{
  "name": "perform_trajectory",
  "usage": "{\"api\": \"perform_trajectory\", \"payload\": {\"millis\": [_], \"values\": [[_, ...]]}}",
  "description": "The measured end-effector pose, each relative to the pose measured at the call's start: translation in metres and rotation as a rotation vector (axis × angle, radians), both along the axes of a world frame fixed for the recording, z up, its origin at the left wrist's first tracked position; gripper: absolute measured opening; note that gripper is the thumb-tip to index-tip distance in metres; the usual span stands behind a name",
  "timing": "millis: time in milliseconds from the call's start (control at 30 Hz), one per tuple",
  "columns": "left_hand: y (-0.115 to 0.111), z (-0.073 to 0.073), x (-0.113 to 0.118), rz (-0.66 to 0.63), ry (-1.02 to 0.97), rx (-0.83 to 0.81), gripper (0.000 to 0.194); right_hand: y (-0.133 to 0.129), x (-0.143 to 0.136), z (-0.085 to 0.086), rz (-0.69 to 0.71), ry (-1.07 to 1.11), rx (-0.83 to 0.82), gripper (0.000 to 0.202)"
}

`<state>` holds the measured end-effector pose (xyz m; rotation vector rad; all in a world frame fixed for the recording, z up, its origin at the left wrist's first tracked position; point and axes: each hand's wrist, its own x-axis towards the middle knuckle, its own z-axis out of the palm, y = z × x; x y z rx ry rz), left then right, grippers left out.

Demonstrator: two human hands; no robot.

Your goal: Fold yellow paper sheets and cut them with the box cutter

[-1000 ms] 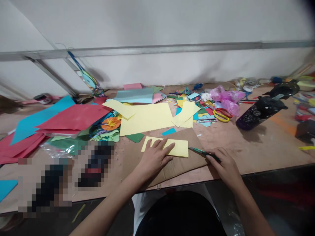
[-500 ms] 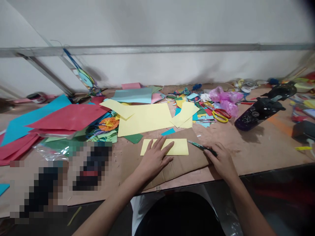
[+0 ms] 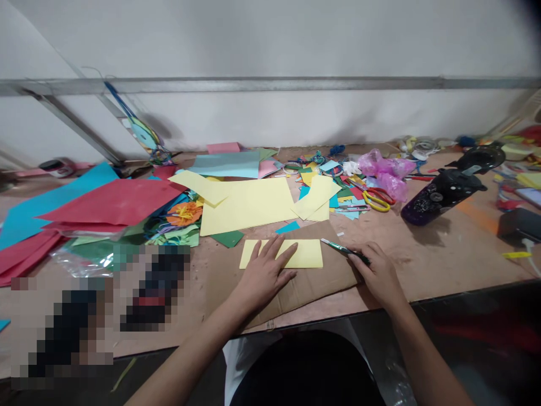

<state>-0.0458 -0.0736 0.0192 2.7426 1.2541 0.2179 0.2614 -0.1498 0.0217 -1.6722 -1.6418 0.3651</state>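
My left hand (image 3: 268, 270) lies with spread fingers over a small yellow paper strip (image 3: 306, 253), pressing on its middle. The strip rests flat on a brown cardboard sheet (image 3: 296, 294). In my right hand (image 3: 379, 276) is a slim pen-like tool (image 3: 340, 247) with a dark body, a green shiny part and a pale tip; its exact kind is unclear. The tip points left, close to the strip's upper right corner. Behind the strip lie a large yellow paper sheet (image 3: 249, 206) and a small blue paper piece (image 3: 288, 227).
Red paper sheets (image 3: 114, 200) and blue ones are piled at the left. Yellow-and-red scissors (image 3: 376, 200) lie among paper scraps behind my right hand. A dark bottle (image 3: 439, 197) leans at the right with its lid open. Blurred-out dark items lie at front left.
The view has shifted slightly, moving everything a little to the left. Both hands, the yellow strip and the pen-like tool keep nearly the same places relative to each other.
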Motion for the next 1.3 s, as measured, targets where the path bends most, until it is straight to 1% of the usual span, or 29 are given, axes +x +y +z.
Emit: {"api": "perform_trajectory", "payload": {"millis": [167,467,967,1067,1300], "values": [[0.0,-0.0027,-0.0006,-0.001,-0.026,0.002,0.057,0.0018,-0.001,-0.0008,0.013,0.013,-0.013,0.025],[0.0004,-0.0009,-0.0007,0.0,0.003,-0.008,0.058,0.003,-0.0008,0.0003,0.004,0.007,-0.004,0.024],[0.0002,-0.0041,-0.0009,-0.001,-0.037,-0.002,0.055,0.0021,-0.0017,-0.001,0.013,0.027,-0.022,0.024],[0.0001,-0.0021,-0.0007,-0.001,-0.033,-0.016,0.056,0.0015,-0.0025,-0.0003,0.034,0.037,-0.039,0.023],[0.0006,0.0018,-0.0015,-0.022,-0.028,-0.089,0.054,-0.0046,-0.0008,0.008,0.141,0.035,-0.089,0.024]]}}
